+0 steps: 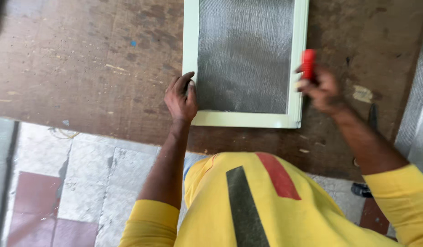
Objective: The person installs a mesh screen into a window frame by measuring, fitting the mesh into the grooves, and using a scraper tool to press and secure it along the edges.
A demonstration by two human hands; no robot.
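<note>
A pale green window frame (191, 41) with grey wire mesh (243, 55) lies flat on a worn brown table (83, 68). My left hand (181, 98) rests on the frame's left rail near its lower corner, fingers pressing at the mesh edge. My right hand (322, 91) is blurred beside the frame's right rail and grips a red-handled tool (308, 63) held upright against that rail. The tool's tip is hidden behind my fingers.
The table's near edge runs across the middle of the view, with a tiled floor (83, 183) of white and red squares below it. A roll of grey mesh (419, 105) lies at the right edge. A dark tool (372, 116) lies on the table near my right forearm.
</note>
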